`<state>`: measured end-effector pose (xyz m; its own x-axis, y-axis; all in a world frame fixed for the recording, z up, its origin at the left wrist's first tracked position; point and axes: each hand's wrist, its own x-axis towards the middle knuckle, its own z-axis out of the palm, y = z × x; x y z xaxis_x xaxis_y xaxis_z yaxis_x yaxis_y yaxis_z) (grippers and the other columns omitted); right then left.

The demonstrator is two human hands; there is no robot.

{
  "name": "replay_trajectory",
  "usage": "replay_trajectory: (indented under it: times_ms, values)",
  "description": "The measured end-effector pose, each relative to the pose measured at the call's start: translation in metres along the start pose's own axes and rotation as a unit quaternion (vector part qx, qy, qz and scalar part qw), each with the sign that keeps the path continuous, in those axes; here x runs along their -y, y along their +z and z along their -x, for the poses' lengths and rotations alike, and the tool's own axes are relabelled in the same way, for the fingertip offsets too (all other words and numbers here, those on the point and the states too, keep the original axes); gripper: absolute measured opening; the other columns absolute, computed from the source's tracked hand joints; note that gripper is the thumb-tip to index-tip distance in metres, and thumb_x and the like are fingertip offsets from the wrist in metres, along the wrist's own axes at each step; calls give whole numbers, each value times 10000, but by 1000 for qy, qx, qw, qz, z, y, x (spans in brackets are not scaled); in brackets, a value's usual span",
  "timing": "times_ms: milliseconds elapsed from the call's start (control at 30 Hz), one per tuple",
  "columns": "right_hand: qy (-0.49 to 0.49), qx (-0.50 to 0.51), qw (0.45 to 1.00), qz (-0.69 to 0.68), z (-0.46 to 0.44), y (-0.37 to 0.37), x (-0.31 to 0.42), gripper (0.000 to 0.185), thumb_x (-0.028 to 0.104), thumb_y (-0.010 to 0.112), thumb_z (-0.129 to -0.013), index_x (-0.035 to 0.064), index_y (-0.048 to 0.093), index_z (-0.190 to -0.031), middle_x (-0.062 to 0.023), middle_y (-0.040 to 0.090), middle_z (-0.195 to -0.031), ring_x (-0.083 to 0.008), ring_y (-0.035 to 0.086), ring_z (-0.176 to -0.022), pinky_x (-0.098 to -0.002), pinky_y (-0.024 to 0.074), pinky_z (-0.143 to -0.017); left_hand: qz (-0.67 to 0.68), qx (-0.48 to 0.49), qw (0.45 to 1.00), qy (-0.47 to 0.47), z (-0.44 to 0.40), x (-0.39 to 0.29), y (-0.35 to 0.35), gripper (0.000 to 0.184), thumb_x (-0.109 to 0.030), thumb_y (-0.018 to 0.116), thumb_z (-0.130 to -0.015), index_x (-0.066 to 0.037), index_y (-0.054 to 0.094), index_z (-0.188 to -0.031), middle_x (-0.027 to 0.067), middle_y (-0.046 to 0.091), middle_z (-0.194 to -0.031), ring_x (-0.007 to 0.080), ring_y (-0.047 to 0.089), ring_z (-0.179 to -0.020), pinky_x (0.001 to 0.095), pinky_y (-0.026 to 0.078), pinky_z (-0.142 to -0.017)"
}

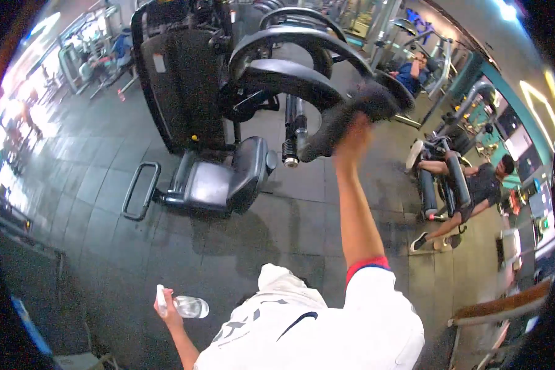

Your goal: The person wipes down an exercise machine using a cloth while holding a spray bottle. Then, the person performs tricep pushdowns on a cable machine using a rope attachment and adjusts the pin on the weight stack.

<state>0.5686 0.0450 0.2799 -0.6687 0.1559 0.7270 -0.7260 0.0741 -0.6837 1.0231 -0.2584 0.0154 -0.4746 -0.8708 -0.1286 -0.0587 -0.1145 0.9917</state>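
Observation:
My left hand (170, 312), low on the left, is closed around a clear spray bottle (192, 307) with a white top, tilted sideways above the floor. My right arm stretches forward to the black exercise machine. At its end my right hand (355, 140), smeared by motion, holds a dark cloth (324, 139) against or just over the end of the curved black arm (290, 75). Its fingers are mostly hidden. Below and left of the cloth are the machine's padded seat (206, 184) and a metal post (291, 139).
A looped metal handle (142, 190) juts out left of the seat. At right, a person (482, 188) in dark clothes is on a leg machine (441, 179), one leg stretched into the floor area. Another person (411, 73) sits farther back. Dark tiles (302, 231) cover the floor.

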Motion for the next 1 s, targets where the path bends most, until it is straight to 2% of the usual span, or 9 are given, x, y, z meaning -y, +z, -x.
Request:
replay_trajectory:
  times_ms: [67, 100, 200, 400, 533, 600, 667, 833, 1000]
  values:
    - [-256, 31, 864, 432, -17, 44, -10, 463, 373, 545, -840, 11, 524, -1127, -216, 536, -1097, -383, 477, -1048, -478, 330, -963, -9, -19, 998, 62, -21, 0, -2, 268, -251, 620, -873, -10, 571, -979, 42, 604, -860, 117, 556, -749, 255, 462, -633]
    - [-278, 19, 848, 451, -23, 55, 10, 490, 368, 565, -790, 11, 530, -1124, -242, 529, -1135, -414, 480, -1052, -487, 356, -941, -14, -32, 995, 97, -28, -3, 7, 247, -246, 615, -876, -15, 583, -958, 37, 603, -849, 113, 550, -732, 255, 455, -626]
    - [-146, 227, 865, 423, -70, 88, 56, 359, 349, 499, -804, 28, 656, -844, -176, 644, -843, -340, 620, -822, -431, 487, -764, 14, 65, 995, 70, -54, -26, 40, 176, -202, 585, -888, -27, 596, -872, 27, 585, -805, 99, 518, -687, 245, 416, -582]
    - [-102, 371, 805, 452, -78, 144, 76, 472, 451, 501, -803, 16, 668, -882, -175, 636, -1005, -283, 601, -981, -398, 438, -879, -78, 196, 977, 35, -107, -47, 112, 188, -219, 597, -866, -31, 602, -859, 36, 598, -859, 128, 537, -739, 272, 451, -637]
    - [-300, 121, 873, 365, -59, 103, 44, 399, 390, 534, -792, 14, 629, -888, -154, 621, -971, -293, 577, -977, -405, 455, -835, -187, 243, 945, 110, -140, -81, 146, 237, -279, 609, -855, -42, 618, -839, 40, 609, -885, 136, 543, -742, 283, 456, -646]
    - [-235, 42, 911, 338, -64, 72, 24, 350, 342, 532, -810, 37, 598, -968, -150, 610, -946, -315, 577, -938, -434, 457, -815, -142, 218, 961, 96, -158, -86, 152, 248, -294, 619, -844, -47, 625, -818, 39, 608, -839, 135, 539, -690, 283, 450, -610]
    - [60, 137, 925, 349, -71, 21, 13, 328, 312, 556, -783, 24, 592, -938, -147, 604, -956, -349, 562, -914, -479, 449, -795, -114, 231, 964, 67, -175, -95, 154, 245, -292, 624, -839, -48, 625, -815, 38, 605, -822, 136, 534, -667, 284, 444, -591]
    - [-196, -32, 883, 424, -17, 0, -37, 349, 203, 516, -839, -52, 553, -1075, -230, 584, -1064, -436, 560, -968, -476, 451, -888, -183, 232, 953, 74, -228, -52, 145, 223, -248, 604, -872, -28, 582, -906, 44, 600, -798, 111, 533, -668, 258, 444, -577]
    - [-198, -180, 869, 416, 47, 19, -66, 427, 244, 484, -887, -56, 484, -1191, -240, 530, -1187, -409, 497, -1119, -451, 411, -948, -145, 278, 947, 67, -262, -41, 178, 296, -230, 618, -872, -8, 508, -1034, 34, 608, -811, 89, 529, -680, 255, 444, -560]
